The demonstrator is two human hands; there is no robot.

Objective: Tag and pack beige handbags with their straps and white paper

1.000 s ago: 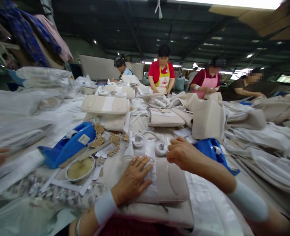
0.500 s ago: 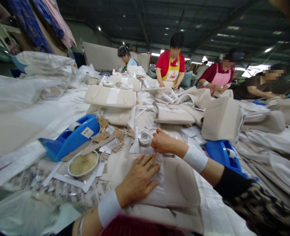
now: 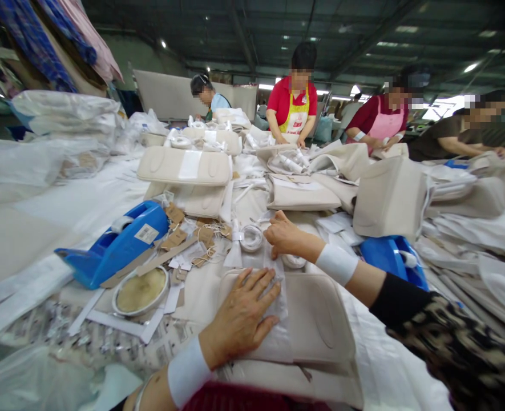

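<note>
My left hand [image 3: 246,311] lies flat with its fingers spread on a beige padded piece [image 3: 316,314], over a translucent plastic strip [image 3: 280,319] that wraps across its middle. Just beyond the piece's far edge is my right hand [image 3: 289,235], its fingers curled together; what they pinch is too small to make out. A coiled white strap [image 3: 251,238] sits left of my right fingertips. Another white coil [image 3: 294,261] shows partly under that hand. White bands circle both my wrists.
A blue tape dispenser [image 3: 115,242] and a round dish [image 3: 141,291] are at left, beside brown tags [image 3: 175,237]. Another blue dispenser [image 3: 391,262] stands right. Stacked beige pieces [image 3: 186,165] lie ahead. Several people work across the table.
The view has shifted slightly. My right hand has risen a little off the far edge, showing more of the white coil beneath it. My left hand stays flat on the padded piece.
</note>
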